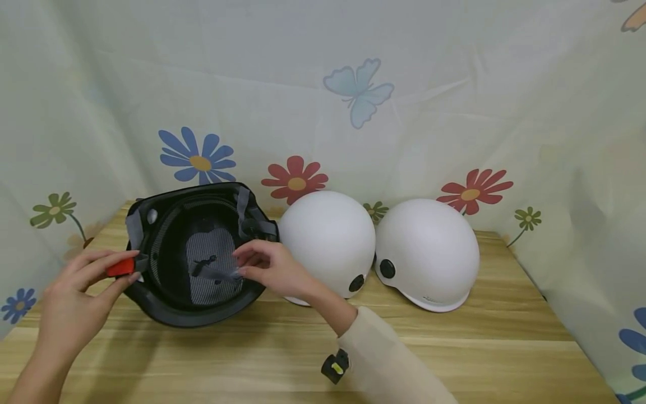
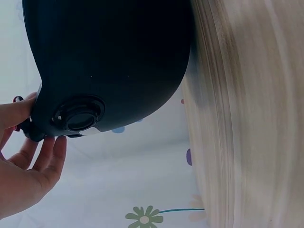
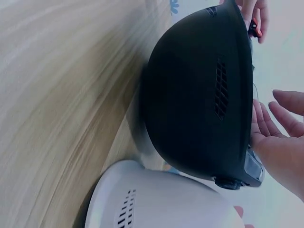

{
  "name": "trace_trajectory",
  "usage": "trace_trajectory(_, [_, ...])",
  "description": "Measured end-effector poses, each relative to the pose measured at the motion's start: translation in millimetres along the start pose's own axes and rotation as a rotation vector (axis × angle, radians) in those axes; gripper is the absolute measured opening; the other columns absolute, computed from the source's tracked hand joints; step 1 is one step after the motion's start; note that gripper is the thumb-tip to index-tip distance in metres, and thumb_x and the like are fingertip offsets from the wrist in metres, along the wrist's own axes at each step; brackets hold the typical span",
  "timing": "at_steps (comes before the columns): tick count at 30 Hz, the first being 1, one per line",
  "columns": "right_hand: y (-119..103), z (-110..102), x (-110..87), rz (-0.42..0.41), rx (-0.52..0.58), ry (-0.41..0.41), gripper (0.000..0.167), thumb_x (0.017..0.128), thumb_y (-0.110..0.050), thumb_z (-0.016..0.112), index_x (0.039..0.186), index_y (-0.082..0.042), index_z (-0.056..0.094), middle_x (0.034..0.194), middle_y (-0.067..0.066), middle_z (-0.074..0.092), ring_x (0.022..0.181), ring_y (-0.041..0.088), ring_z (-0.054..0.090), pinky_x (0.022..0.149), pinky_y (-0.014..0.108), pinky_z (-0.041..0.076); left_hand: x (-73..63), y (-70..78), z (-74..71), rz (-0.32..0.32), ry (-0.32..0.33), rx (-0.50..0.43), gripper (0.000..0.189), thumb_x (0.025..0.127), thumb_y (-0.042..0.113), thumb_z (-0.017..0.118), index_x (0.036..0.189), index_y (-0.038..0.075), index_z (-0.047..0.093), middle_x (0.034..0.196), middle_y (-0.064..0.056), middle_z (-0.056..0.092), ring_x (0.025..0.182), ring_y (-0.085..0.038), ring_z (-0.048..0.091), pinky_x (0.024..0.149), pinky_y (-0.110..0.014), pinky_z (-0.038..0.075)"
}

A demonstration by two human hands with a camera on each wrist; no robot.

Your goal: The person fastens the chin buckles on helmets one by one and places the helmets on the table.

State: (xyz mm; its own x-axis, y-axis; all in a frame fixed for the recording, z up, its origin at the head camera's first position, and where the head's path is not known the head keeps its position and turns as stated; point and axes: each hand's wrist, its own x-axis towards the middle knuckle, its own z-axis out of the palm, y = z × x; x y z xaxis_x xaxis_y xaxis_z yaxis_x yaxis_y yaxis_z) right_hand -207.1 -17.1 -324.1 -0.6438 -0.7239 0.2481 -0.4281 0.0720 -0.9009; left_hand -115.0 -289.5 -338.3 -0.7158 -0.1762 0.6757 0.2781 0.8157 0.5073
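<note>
A black helmet [image 1: 189,314] lies upside down on the table, its mesh-lined inside facing up. My left hand [image 1: 75,292] pinches the red buckle [image 1: 121,267] of the chin strap between thumb and fingers at the helmet's left rim. Over the right part of the opening is my right hand [image 1: 275,266], its fingers loosely bent and the thumb apart from them. Close to its fingertips, a blurred grey strap [image 1: 219,274] crosses the lining. In the right wrist view, the right hand [image 3: 280,135] is beside the rim of the black shell [image 3: 190,95].
Two white helmets, one [image 1: 328,241] beside the black one and another [image 1: 429,252] farther right, sit dome up on the wooden table [image 1: 282,359]. A flowered cloth [image 1: 404,140] hangs behind. A small black device [image 1: 335,366] is by the right sleeve.
</note>
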Motion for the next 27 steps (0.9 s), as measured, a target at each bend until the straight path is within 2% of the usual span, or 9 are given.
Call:
trace_trajectory(5, [0.9, -8.9, -5.1, 0.008, -0.013, 0.019, 0.023, 0.086, 0.0, 0.06, 0.109, 0.003, 0.059, 0.097, 0.011, 0.059, 0.082, 0.008, 0.055, 0.073, 0.02, 0.047, 0.3, 2.1, -1.3, -0.004, -0.001, -0.007, 0.041, 0.063, -0.01, 0.077, 0.102, 0.003, 0.069, 0.099, 0.028, 0.044, 0.092, 0.018, 0.037, 0.07, -0.002, 0.029])
trace_trajectory(13, [2.5, -20.9, -10.6, -0.016, 0.0, 0.013, 0.023, 0.085, 0.0, 0.061, 0.107, 0.007, 0.058, 0.097, 0.015, 0.059, 0.082, 0.013, 0.055, 0.073, 0.022, 0.048, 0.3, 5.6, -2.0, -0.004, -0.009, -0.013, 0.041, 0.064, -0.009, 0.077, 0.103, 0.003, 0.069, 0.099, 0.03, 0.044, 0.092, 0.018, 0.037, 0.069, -0.003, 0.029])
trace_trajectory(21, [-0.8, -30.6, -14.6, -0.032, -0.006, 0.0, 0.024, 0.084, 0.001, 0.063, 0.107, 0.008, 0.058, 0.097, 0.017, 0.059, 0.082, 0.011, 0.055, 0.075, 0.025, 0.048, 1.0, 8.7, -3.8, -0.008, -0.006, 0.016, 0.041, 0.063, -0.008, 0.078, 0.101, 0.004, 0.069, 0.1, 0.03, 0.044, 0.096, 0.01, 0.033, 0.074, -0.012, 0.025])
trace_trajectory(27, [-3.0, -37.9, -19.0, -0.041, -0.089, -0.017, 0.027, 0.081, -0.002, 0.067, 0.107, 0.005, 0.059, 0.094, 0.014, 0.058, 0.081, 0.011, 0.053, 0.075, 0.027, 0.048, 1.5, 10.8, -4.6, 0.01, -0.005, 0.006, 0.041, 0.062, -0.008, 0.078, 0.1, 0.003, 0.069, 0.1, 0.031, 0.043, 0.097, 0.01, 0.031, 0.077, -0.013, 0.023])
